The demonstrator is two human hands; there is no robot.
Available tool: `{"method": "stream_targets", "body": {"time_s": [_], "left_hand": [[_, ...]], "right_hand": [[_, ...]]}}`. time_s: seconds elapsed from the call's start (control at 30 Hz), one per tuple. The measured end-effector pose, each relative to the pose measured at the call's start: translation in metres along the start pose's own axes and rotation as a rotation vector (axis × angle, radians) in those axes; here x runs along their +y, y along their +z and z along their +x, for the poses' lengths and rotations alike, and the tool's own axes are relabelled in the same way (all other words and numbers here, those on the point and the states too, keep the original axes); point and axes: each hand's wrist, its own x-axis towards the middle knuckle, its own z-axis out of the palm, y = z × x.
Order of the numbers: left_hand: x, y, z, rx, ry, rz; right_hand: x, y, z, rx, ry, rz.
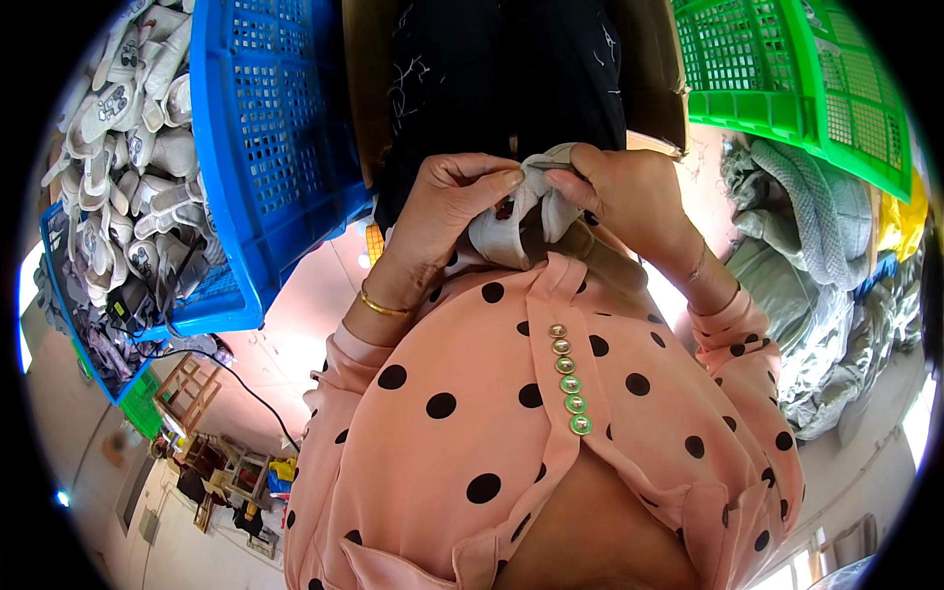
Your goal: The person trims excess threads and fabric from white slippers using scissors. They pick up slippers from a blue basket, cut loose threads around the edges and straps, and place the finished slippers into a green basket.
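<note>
Over my lap I hold a pale fabric shoe (pixel 497 241), soft and folded, with a small dark and red mark on it. My left hand (pixel 442 206) pinches its upper edge between thumb and fingertips. On the other side my right hand (pixel 629 192) grips the same edge, its thumb pressed on the cloth. A smooth tan-brown part (pixel 612 267) sticks out below my right hand; whether it belongs to the shoe I cannot tell. The fingers of both hands are closed, and the far side of the shoe is hidden.
At the left stands a blue plastic crate (pixel 270 167) beside a heap of similar pale shoes (pixel 123 147). A green crate (pixel 752 113) is at the far right, above piled grey cloth (pixel 811 216). A black cable (pixel 241 379) and wooden stools (pixel 187 393) lie lower left.
</note>
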Motion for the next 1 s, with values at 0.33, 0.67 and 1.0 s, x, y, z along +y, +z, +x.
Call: {"method": "stream_targets", "body": {"time_s": [0.33, 0.67, 1.0], "left_hand": [[0.007, 0.001, 0.000, -0.052, 0.090, 0.181], [0.027, 0.005, 0.000, 0.010, 0.607, 0.864], [0.008, 0.006, 0.000, 0.132, 1.192, 1.334]], "right_hand": [[0.004, 0.003, 0.025, 0.109, -0.142, 0.050], [0.025, -0.003, 0.032, 0.337, 0.166, -0.056], [-0.015, 0.017, 0.006, -0.059, 0.508, 1.020]]}}
